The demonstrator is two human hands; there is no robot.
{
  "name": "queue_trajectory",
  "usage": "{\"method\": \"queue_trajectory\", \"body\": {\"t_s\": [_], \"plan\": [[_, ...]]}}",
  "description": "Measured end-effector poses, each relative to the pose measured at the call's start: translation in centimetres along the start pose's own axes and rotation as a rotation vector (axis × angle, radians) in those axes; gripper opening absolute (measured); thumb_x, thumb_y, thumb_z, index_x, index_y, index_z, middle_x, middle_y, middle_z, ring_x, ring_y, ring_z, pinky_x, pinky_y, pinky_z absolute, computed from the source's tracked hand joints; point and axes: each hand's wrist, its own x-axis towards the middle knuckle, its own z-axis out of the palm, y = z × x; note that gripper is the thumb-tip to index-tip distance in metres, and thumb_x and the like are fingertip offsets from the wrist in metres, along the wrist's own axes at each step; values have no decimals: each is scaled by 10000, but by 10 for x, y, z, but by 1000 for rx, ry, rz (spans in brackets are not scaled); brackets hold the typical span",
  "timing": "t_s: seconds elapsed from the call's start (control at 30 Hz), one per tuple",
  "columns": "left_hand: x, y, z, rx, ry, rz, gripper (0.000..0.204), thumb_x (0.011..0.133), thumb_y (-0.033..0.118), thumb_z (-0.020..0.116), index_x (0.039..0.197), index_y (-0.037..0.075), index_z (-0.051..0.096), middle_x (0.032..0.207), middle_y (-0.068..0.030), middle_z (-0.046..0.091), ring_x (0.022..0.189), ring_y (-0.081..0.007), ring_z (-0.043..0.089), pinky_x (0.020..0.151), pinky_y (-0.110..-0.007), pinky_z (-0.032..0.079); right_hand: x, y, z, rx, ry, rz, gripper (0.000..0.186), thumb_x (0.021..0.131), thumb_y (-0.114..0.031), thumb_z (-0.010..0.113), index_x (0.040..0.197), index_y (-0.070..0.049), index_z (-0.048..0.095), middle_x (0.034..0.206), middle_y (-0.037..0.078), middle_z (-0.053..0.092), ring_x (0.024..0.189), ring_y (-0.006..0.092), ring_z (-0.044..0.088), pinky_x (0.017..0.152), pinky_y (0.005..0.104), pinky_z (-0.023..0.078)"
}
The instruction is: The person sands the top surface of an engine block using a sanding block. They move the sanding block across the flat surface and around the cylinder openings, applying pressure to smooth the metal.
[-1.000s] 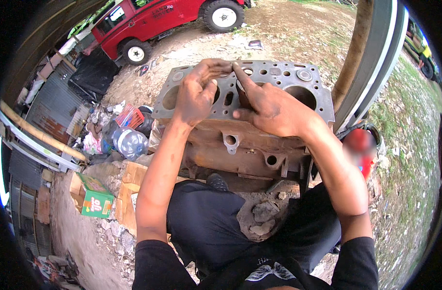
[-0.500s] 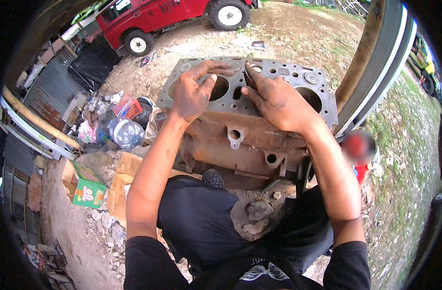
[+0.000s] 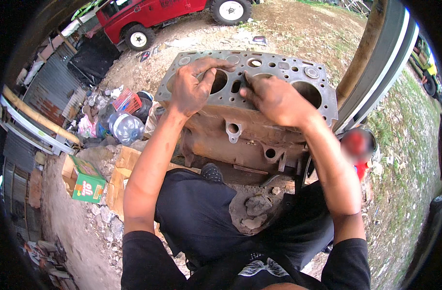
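A large engine block stands in front of me, with a bare grey metal top and a rusty brown side facing me. Wide cylinder bores and many small holes pierce the top. Over its left part is my left hand, the index finger stretched out to the right and the thumb apart from it. My right hand hovers over the middle bores, its index finger and thumb pointing left and the other fingers bent. Dark grime covers the fingers of both hands. I see nothing held in either one; whether they touch the metal is unclear.
A wooden post rises right beside the block. Plastic bottles, a red basket and a green carton lie to the left. Stones sit between my legs. Beyond stands a red vehicle.
My right hand has drawn slightly down and toward me, its index finger less extended. My left hand has shifted a little, its index finger still pointing right. The view has tilted slightly.
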Motion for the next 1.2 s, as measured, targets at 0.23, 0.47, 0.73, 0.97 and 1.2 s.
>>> {"method": "queue_trajectory", "body": {"t_s": [0.23,0.47,0.73,0.97,1.2], "plan": [[5,-5,8,16,-22,17,288,1084,142,584,1197,32,824,1166,-98,839,1160,-220,764,1079,-367,553,0,6,10,-79,62,-33,465,1144,-412,521,1337,7,578,1038,318,751,1069,525,720,938,625,556],[4,-4,11,27,-17,8,273,1076,92,583,1200,25,818,1169,-100,838,1161,-215,764,1076,-360,554,-1,9,10,-81,40,-59,589,1141,-410,525,1527,34,509,1140,330,753,1116,510,723,965,595,572],[4,-11,13,67,-36,8,268,1061,98,602,1213,38,814,1190,-105,832,1180,-236,758,1085,-365,546,-7,7,10,-165,22,-32,629,1151,-405,516,1618,11,461,977,329,724,989,505,718,907,590,543],[-2,-12,10,127,-48,-47,271,1065,164,630,1226,55,819,1191,-106,831,1171,-254,759,1066,-380,550,-11,1,3,-179,24,-32,594,1140,-378,525,1550,51,503,1066,321,766,1032,505,746,926,586,586],[-5,-22,10,129,-1,23,268,1012,88,619,1176,50,827,1143,-151,828,1070,-306,793,976,-400,600,-15,-1,8,-103,59,-35,656,1151,-448,496,1570,56,493,1032,329,750,1042,511,729,943,599,556]]}}
